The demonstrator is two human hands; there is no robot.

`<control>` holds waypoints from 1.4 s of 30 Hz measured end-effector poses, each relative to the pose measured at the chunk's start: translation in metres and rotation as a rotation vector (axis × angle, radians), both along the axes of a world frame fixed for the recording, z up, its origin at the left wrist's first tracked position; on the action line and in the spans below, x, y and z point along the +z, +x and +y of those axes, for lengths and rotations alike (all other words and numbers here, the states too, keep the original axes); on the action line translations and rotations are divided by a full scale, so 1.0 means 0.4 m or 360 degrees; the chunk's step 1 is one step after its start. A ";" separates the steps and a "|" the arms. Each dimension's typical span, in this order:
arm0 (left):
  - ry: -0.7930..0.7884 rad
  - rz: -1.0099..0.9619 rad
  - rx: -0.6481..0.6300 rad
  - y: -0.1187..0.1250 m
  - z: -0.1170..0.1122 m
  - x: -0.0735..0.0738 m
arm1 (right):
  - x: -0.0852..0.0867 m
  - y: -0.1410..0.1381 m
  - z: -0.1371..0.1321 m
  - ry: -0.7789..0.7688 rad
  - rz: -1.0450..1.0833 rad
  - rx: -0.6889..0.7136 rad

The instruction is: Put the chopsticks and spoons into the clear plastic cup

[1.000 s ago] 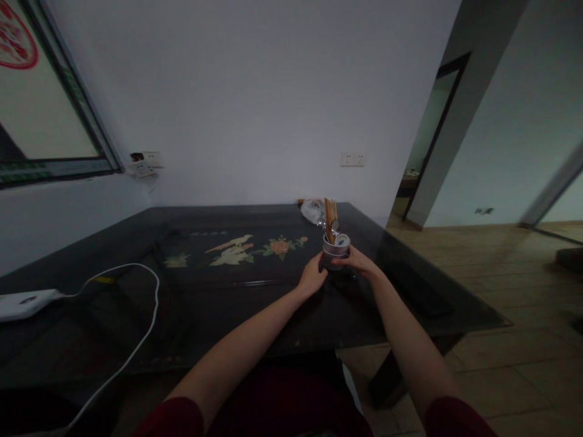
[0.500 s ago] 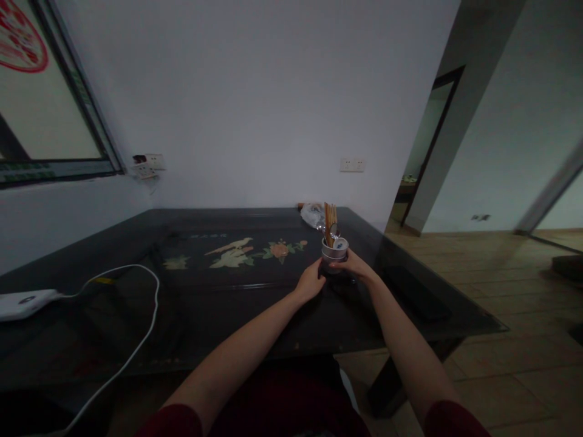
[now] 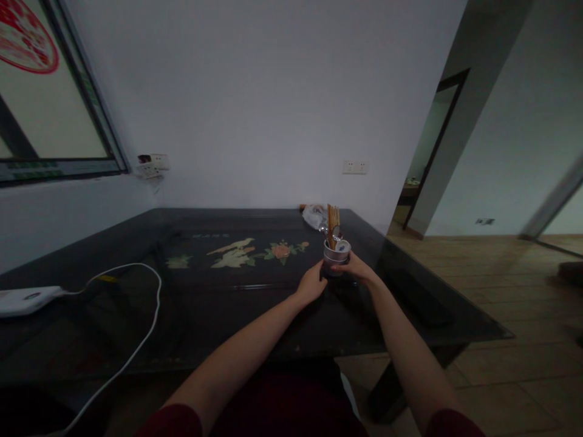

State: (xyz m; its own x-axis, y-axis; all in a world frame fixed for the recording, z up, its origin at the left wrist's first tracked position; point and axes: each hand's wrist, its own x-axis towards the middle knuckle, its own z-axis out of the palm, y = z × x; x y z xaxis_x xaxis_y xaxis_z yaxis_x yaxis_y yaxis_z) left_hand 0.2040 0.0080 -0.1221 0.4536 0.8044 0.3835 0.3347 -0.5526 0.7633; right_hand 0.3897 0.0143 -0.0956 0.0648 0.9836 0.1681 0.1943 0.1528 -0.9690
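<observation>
A round grey utensil holder (image 3: 336,255) stands on the dark table, right of the middle. Several wooden chopsticks (image 3: 332,223) rise from it, with shiny metal spoons (image 3: 337,232) beside them. A white piece with a blue mark (image 3: 343,246), perhaps a ceramic spoon or small dish, also sits in its mouth. My left hand (image 3: 312,281) is closed against the holder's lower left side. Wrapped round its right side is my right hand (image 3: 354,267), the thumb across the front. The far fingers of both hands are hidden behind the holder.
The glossy dark table (image 3: 228,331) carries an inlaid bird-and-flower picture. A clear plastic bag (image 3: 314,216) lies behind the holder near the wall. At the left, a white device (image 3: 30,301) trails a white cable (image 3: 157,297) over the front edge. A dark flat object (image 3: 421,297) lies at right.
The view has shifted slightly, so the whole scene sits a little further right. Both hands keep the same hold on the utensil holder.
</observation>
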 end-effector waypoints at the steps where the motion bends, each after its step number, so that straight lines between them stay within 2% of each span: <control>1: -0.0003 0.0015 0.0015 -0.001 -0.003 0.003 | 0.004 -0.002 -0.004 -0.0004 0.0008 -0.0001; 12: -0.0080 0.0156 0.0160 -0.009 -0.016 0.029 | 0.024 0.010 -0.020 -0.0027 -0.0078 -0.0096; 16: -0.0051 0.0255 0.0281 -0.015 -0.019 0.060 | 0.047 0.032 -0.044 -0.0015 -0.0142 -0.0213; 19: 0.0036 0.0331 0.0334 -0.024 -0.013 0.101 | 0.084 0.040 -0.088 0.0046 -0.0137 -0.0237; 22: 0.0163 0.0355 0.0289 -0.045 -0.001 0.142 | 0.143 0.019 -0.155 0.0209 -0.0205 -0.0310; 25: 0.0281 0.0416 0.0210 -0.088 0.003 0.168 | 0.218 -0.044 -0.224 0.0529 -0.0197 -0.0322; 27: 0.0363 0.0487 0.0124 -0.130 -0.004 0.174 | 0.258 -0.105 -0.253 0.0674 -0.0170 -0.0222; 29: 0.0493 0.0605 -0.0041 -0.178 -0.019 0.173 | 0.275 -0.172 -0.259 0.0708 -0.0182 -0.0040; 31: 0.0666 0.0780 -0.0217 -0.227 -0.035 0.167 | 0.264 -0.236 -0.241 0.0653 -0.0250 0.0212; 34: 0.0928 0.1055 -0.0395 -0.290 -0.048 0.151 | 0.205 -0.313 -0.187 0.0590 -0.0471 0.0495; 37: 0.1046 0.1210 -0.0435 -0.334 -0.045 0.129 | 0.128 -0.351 -0.133 0.0591 -0.0744 0.0564; 42: 0.0871 0.1225 -0.0396 -0.365 -0.043 0.106 | 0.029 -0.347 -0.087 0.0627 -0.0892 0.0443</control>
State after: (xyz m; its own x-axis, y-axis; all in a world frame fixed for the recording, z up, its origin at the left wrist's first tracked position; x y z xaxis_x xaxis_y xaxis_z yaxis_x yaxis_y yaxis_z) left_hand 0.0581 -0.0090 -0.0795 0.8691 0.4508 0.2036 0.4601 -0.8879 0.0017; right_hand 0.2509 -0.0207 -0.0841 -0.3775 0.8112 0.4466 0.5474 0.5845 -0.5989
